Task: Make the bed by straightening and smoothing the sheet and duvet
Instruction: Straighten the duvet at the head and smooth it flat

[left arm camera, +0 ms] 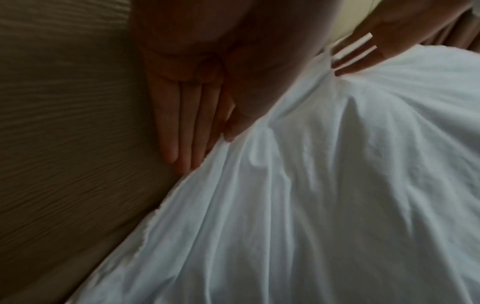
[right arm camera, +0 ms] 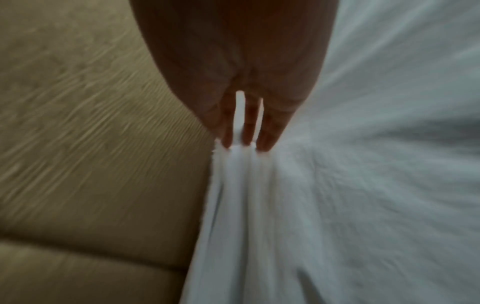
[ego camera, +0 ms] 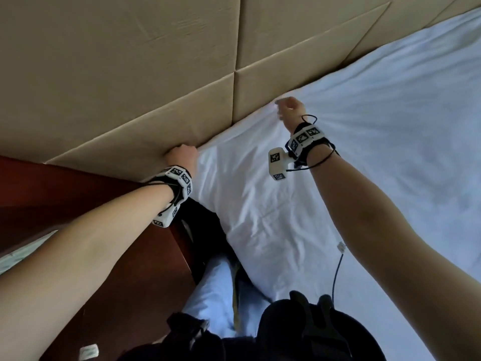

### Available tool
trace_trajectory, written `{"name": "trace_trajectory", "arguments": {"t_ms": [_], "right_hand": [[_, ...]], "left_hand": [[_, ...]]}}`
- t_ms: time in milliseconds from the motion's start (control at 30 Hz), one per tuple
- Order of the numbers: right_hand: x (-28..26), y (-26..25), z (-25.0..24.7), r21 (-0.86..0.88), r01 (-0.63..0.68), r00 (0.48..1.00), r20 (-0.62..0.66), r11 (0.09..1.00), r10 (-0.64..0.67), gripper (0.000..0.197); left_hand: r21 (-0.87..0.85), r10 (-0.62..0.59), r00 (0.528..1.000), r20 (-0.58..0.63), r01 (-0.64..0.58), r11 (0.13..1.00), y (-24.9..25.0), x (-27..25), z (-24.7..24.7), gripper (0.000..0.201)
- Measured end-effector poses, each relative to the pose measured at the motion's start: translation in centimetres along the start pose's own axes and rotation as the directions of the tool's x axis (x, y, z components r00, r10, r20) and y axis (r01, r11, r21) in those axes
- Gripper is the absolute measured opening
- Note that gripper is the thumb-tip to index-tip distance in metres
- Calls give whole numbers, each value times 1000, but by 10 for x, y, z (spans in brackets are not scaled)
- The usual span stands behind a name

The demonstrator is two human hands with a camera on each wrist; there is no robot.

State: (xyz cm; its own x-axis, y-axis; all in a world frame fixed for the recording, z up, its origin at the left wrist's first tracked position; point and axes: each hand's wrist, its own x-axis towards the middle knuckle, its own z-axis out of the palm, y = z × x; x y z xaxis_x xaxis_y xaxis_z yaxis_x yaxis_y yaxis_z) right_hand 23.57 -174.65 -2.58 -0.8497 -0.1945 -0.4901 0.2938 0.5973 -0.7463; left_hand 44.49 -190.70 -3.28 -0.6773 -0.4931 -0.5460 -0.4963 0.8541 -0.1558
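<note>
A white sheet point(ego camera: 364, 131) covers the mattress up to the tan padded headboard point(ego camera: 130, 74). My left hand point(ego camera: 182, 155) is at the bed's near corner. In the left wrist view its fingers point(left arm camera: 179, 144) lie straight and flat against the headboard point(left arm camera: 64, 123), pushed down beside the sheet's edge point(left arm camera: 197, 174), with the thumb on the sheet. My right hand point(ego camera: 287, 108) is farther along the same edge. Its straight fingertips point(right arm camera: 265, 142) press the sheet point(right arm camera: 363, 185) down at the headboard point(right arm camera: 91, 123), and folds bunch below them. The right hand point(left arm camera: 363, 55) also shows in the left wrist view.
A dark red wooden bedside unit point(ego camera: 104, 282) stands left of the bed, close under my left forearm. White bedding point(ego camera: 213, 295) hangs in the narrow gap between them. A thin cable point(ego camera: 335, 272) dangles over the sheet, and dark gear on my body point(ego camera: 312, 334) fills the bottom.
</note>
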Motion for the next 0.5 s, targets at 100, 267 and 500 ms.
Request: {"name": "trace_trajectory", "arguments": {"t_ms": [100, 267, 500], "right_hand": [[-6, 5, 13, -111, -24, 985, 167, 994, 43, 45], [-8, 29, 25, -410, 146, 958, 284, 900, -26, 67], [-4, 51, 51, -561, 296, 895, 445, 773, -20, 70]], "left_hand": [[82, 41, 996, 78, -47, 995, 2, 1, 11, 31], [-68, 215, 970, 112, -208, 976, 28, 5, 33, 39], [-299, 101, 967, 233, -28, 954, 39, 48, 70, 76]]}}
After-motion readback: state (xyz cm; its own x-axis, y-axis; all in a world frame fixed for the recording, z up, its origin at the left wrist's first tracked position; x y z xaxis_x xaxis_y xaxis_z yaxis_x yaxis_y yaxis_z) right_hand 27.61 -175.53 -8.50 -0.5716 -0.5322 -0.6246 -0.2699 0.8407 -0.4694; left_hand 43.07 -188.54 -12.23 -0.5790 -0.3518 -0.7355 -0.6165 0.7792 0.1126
